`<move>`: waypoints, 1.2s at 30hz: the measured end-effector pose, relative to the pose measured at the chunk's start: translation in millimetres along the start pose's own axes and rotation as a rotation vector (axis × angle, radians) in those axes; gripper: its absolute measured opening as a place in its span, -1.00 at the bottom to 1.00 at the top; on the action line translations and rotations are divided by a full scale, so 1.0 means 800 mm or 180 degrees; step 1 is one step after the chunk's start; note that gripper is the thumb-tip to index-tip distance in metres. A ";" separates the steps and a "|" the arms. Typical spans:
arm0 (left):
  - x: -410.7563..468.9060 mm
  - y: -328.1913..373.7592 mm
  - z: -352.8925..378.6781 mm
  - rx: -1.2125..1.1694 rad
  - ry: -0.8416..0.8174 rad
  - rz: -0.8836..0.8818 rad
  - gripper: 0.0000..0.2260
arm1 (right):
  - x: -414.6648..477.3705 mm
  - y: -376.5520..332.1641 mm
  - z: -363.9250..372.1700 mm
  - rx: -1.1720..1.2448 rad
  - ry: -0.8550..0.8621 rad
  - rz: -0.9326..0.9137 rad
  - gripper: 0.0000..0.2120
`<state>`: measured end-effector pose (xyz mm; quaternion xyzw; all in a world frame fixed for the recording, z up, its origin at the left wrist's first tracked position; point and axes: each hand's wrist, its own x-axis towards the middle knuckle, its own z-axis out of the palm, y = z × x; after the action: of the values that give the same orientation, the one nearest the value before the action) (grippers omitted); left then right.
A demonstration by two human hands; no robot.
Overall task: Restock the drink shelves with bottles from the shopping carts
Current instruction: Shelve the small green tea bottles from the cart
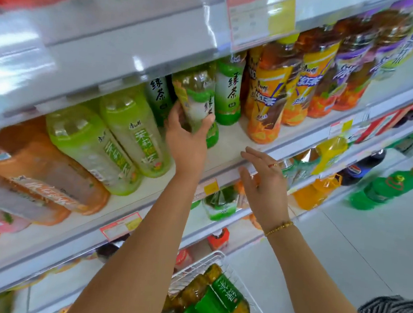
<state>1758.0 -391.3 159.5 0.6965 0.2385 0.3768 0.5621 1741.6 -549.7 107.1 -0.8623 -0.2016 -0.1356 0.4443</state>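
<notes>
Step in hand: setting one bottle [195, 98] into the green tea row on the shelf [229, 145]
Bottle: tilted, with the cap end up under the shelf above and the base low over the board; the hand covers the base, so contact with the board cannot be told
Left hand [185, 139]: fingers and thumb wrapped round the lower half of the bottle
Right hand [263, 183]: holds nothing; fingers straight and slightly apart, just beside the shelf's front edge
Done: other green tea bottles [228, 91] stand upright behind and beside the held one; the rows to either side look filled at the front
Left to do: bare board shows between the held bottle and the orange-label bottles [267, 104]; the cart [201, 260] below holds several green-label bottles [223, 297], so the task is judged well short of finished
Hidden: how deep the green tea row runs behind the front bottles
Cut off: the cart, by the frame edge and the left forearm, so the remaining stock cannot be counted
Hard to make out: price tags and the lower shelves, all blurred
</notes>
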 end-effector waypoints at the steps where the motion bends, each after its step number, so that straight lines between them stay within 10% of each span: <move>1: 0.004 -0.002 0.003 -0.0071 -0.0015 0.0005 -0.41 | 0.001 0.000 0.001 0.0010 -0.0013 0.0016 -0.72; 21: -0.041 0.024 -0.054 0.0780 -0.0784 -0.0385 -0.80 | -0.002 -0.021 -0.017 -0.0042 -0.0648 0.0364 -0.57; 30: -0.178 -0.028 -0.323 0.2354 -0.2627 -0.0615 -0.79 | -0.119 -0.090 0.014 -0.0210 -0.1098 0.0926 -0.77; 36: -0.217 -0.151 -0.514 0.3473 -0.4519 0.0012 -0.42 | -0.328 -0.161 0.107 -0.0452 -0.2694 0.1319 -0.63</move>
<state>1338.7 -243.5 33.2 0.9364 -0.0207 -0.3078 0.1672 1454.9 -471.6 41.7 -0.8921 -0.1789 0.3056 0.2808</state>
